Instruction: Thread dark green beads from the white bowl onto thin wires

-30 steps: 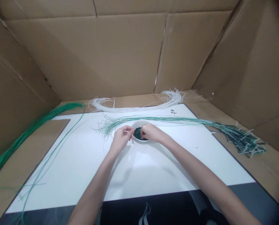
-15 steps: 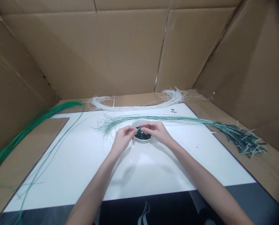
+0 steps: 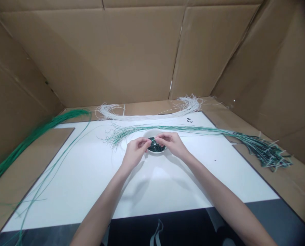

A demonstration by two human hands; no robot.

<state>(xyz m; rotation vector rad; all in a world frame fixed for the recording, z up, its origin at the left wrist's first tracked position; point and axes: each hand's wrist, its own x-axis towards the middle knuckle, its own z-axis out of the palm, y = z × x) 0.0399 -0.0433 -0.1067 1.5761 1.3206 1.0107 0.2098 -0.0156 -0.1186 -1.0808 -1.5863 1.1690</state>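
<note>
Over a white bowl [image 3: 156, 152] of small dark green beads [image 3: 157, 147], my two hands face each other with fingertips almost meeting. My left hand [image 3: 135, 149] pinches what looks like the end of a thin pale cord [image 3: 153, 139], at the bowl's left rim. From the right, my right hand [image 3: 172, 141] is closed in a pinch at the same spot; whatever is between its fingertips is too small to make out. Just behind the bowl, a bundle of thin green and white cords [image 3: 193, 128] runs across the board.
The bundle's beaded end [image 3: 266, 153] lies to the right on cardboard. White cords [image 3: 147, 118] curve along the back edge of the white board [image 3: 91, 184]. Green cords [image 3: 37, 140] hang at the left. Several loose dark beads [image 3: 189, 120] lie at the back right. Cardboard walls [image 3: 142, 54] enclose the space.
My right hand has come up out of the beads and moved to my left hand's fingertips, where it stays pinched. The left hand has hardly moved.
</note>
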